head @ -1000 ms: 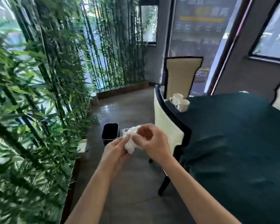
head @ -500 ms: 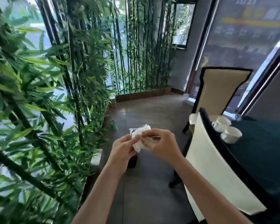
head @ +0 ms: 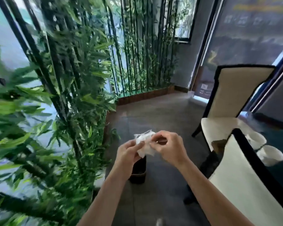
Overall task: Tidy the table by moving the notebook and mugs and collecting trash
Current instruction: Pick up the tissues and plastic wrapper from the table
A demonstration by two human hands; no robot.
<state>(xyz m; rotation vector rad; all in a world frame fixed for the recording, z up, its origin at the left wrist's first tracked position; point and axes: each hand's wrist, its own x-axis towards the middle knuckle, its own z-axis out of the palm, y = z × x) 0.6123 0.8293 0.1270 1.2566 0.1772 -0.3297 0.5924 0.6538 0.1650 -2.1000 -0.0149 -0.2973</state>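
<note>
Both my hands are up over the floor. Left hand (head: 129, 151) and right hand (head: 167, 146) each have their grip pinched closed on one crumpled white trash wad (head: 144, 144) between them. A dark bin (head: 138, 170) stands directly below. Two white mugs (head: 266, 149) sit at the table (head: 279, 137) edge, right, behind a cream chair (head: 245, 181).

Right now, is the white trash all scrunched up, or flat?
Scrunched up. The white trash is a crumpled wad pinched between the left hand and right hand, held above the dark bin.
</note>
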